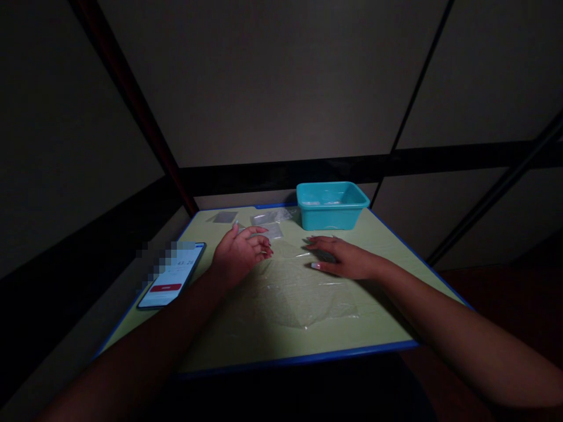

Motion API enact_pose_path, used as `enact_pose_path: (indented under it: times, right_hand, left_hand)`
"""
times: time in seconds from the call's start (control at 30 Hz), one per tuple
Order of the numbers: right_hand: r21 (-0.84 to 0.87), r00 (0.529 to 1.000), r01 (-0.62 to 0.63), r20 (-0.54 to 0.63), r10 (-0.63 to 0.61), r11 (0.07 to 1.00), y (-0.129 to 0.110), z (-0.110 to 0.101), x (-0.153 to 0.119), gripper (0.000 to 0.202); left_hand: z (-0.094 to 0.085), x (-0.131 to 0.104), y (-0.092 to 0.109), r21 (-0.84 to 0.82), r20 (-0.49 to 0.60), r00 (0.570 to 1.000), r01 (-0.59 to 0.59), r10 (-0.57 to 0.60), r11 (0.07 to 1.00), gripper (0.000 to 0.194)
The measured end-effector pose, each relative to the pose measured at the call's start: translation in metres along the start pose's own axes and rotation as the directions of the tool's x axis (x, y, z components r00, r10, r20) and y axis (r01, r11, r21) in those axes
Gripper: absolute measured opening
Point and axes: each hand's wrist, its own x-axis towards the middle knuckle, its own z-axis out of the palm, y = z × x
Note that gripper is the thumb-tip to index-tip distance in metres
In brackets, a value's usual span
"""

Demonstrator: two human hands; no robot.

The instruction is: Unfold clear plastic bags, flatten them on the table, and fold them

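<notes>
A thin clear plastic bag or sheet [308, 299] lies spread and wrinkled on the pale green table [211, 346]. My left hand [243, 252] is over the table at the left of its far end, palm partly turned up, fingers apart and holding nothing. On the other side my right hand [336, 257] has its fingers spread near the upper right part of the plastic, with nothing in it. Behind my left hand lie small folded clear plastic packets [271, 230].
A turquoise basket [329, 218] stands at the back right, with something clear inside. A lit phone [171, 278] lies near the left edge. A flat greyish square [225, 217] is at the back left. Panelled walls rise behind the table.
</notes>
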Motion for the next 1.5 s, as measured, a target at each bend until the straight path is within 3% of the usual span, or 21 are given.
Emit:
enact_pose_path:
  times: [0.3, 0.6, 0.97, 1.13, 1.23, 1.3, 1.4, 1.5]
  right_hand:
    - [0.014, 0.999, -0.008, 0.036, 0.008, 1.000, 0.000, 0.000, 0.000, 0.052]
    - [0.000, 0.982, -0.081, 0.172, 0.080, 0.997, 0.000, 0.000, -0.002, 0.062]
    - [0.036, 0.966, -0.131, 0.230, 0.119, 0.991, 0.001, 0.000, -0.004, 0.070]
    - [0.001, 0.936, -0.180, 0.307, 0.171, 0.984, -0.004, -0.004, -0.004, 0.085]
    - [-0.024, 0.926, -0.173, 0.336, 0.171, 0.985, -0.009, -0.007, -0.004, 0.097]
    - [-0.028, 0.925, -0.160, 0.345, 0.160, 0.987, -0.012, -0.008, -0.005, 0.104]
    - [-0.011, 0.935, -0.135, 0.330, 0.131, 0.991, -0.013, -0.010, -0.008, 0.109]
    - [0.020, 0.956, -0.092, 0.282, 0.082, 0.996, -0.009, -0.008, -0.011, 0.111]
  left_hand:
    - [0.002, -0.001, 0.001, -0.023, -0.034, 0.999, -0.022, 0.021, 1.000, 0.049]
    - [0.004, -0.001, 0.000, -0.004, -0.053, 0.999, -0.013, 0.013, 1.000, 0.046]
    - [0.006, -0.002, -0.001, -0.003, -0.054, 0.999, 0.007, -0.007, 1.000, 0.044]
    - [0.004, -0.002, -0.001, 0.023, -0.029, 1.000, -0.011, 0.012, 1.000, 0.041]
    - [-0.002, 0.004, 0.001, 0.122, -0.053, 0.993, -0.094, 0.101, 0.988, 0.031]
    - [-0.008, 0.008, 0.002, 0.221, -0.127, 0.968, -0.184, 0.215, 0.958, 0.019]
    - [-0.017, 0.014, 0.003, 0.415, -0.267, 0.872, -0.280, 0.410, 0.865, 0.010]
    - [-0.023, 0.015, -0.002, 0.670, -0.236, 0.801, -0.276, 0.550, 0.689, 0.013]
